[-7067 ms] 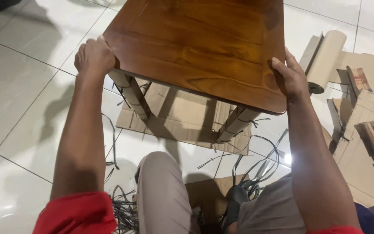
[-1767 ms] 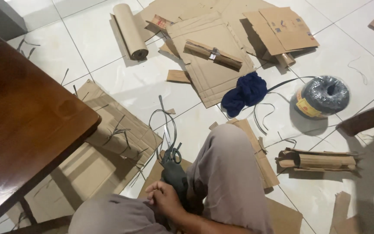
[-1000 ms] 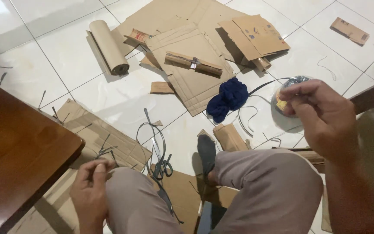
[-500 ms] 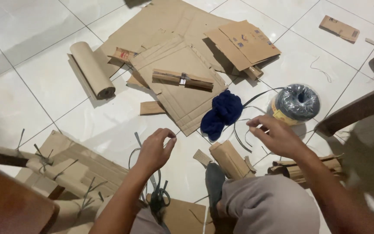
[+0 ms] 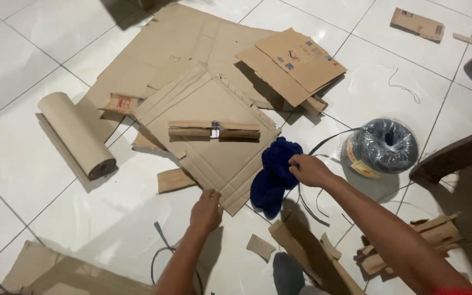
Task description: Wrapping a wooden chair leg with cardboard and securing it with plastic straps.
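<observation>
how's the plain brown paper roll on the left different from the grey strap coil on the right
The plain brown paper roll is long and slim and lies on its side; the grey plastic strap coil is short and wide, its hollow centre facing up. The paper roll is tan and matt; the strap coil is dark and shiny with a yellow label. The coil trails a loose strap toward the right hand; the paper roll stays wound. Both rest on the white tiled floor.
</observation>
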